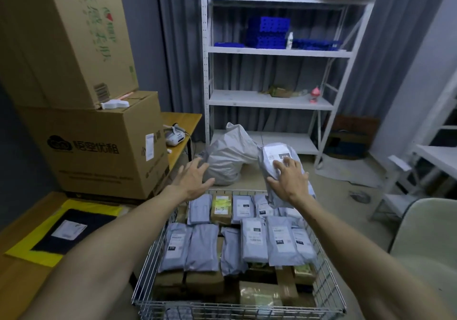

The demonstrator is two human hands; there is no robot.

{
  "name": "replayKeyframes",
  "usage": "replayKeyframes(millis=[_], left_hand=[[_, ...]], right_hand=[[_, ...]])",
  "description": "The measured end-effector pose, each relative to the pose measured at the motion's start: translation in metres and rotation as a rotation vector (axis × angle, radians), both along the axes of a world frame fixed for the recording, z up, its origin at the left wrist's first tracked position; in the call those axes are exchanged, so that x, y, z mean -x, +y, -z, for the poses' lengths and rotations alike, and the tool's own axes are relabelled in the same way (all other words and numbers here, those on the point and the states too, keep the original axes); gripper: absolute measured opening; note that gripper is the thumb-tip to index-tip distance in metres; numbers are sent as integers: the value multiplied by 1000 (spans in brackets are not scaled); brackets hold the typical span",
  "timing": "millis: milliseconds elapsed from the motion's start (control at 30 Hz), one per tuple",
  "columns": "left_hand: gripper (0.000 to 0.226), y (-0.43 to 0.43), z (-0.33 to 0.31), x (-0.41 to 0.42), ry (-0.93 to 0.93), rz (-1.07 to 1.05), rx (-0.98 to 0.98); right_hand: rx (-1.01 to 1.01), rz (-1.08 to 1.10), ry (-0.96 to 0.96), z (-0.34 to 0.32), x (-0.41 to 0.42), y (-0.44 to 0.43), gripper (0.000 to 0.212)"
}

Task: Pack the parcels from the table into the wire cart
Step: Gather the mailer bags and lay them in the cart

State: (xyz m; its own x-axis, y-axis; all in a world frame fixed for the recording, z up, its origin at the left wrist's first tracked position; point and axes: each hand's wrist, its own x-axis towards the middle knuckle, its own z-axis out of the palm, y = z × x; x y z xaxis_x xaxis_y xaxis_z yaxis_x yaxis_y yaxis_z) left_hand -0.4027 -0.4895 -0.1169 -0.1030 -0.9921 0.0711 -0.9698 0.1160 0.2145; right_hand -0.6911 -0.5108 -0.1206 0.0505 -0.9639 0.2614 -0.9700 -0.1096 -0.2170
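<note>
Brown parcel point(221, 212) in cart point(150, 265): handwritten "1-3"; lower cardboard box point(99, 151): "悟空优租"; grey parcels point(254, 240): labels illegible

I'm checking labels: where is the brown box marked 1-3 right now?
In the head view, the brown box lies in the far row of the wire cart, left of centre, between grey mailers.

— The wire cart point(237, 309) at lower centre?
— Bare metal, thin and shiny. The grey parcels point(254, 243) in it are smooth plastic film with a soft sheen; their paper labels are matt.
— The boxes point(99, 151) at left?
— Matt brown cardboard. The yellow mailer point(24, 248) at lower left is glossier plastic, and the shelf rack point(272, 99) looks like white painted metal.
</note>
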Motion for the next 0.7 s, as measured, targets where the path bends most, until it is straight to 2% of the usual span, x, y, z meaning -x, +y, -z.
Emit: replayKeyframes(millis=[267, 700], left_hand=[[58, -69, 40, 10, 40, 58, -47], [62, -186, 123, -41, 106, 82, -159]], right_hand=[[-71, 60, 51, 30, 10, -44, 48], [-199, 62, 91, 100, -43, -146, 48]])
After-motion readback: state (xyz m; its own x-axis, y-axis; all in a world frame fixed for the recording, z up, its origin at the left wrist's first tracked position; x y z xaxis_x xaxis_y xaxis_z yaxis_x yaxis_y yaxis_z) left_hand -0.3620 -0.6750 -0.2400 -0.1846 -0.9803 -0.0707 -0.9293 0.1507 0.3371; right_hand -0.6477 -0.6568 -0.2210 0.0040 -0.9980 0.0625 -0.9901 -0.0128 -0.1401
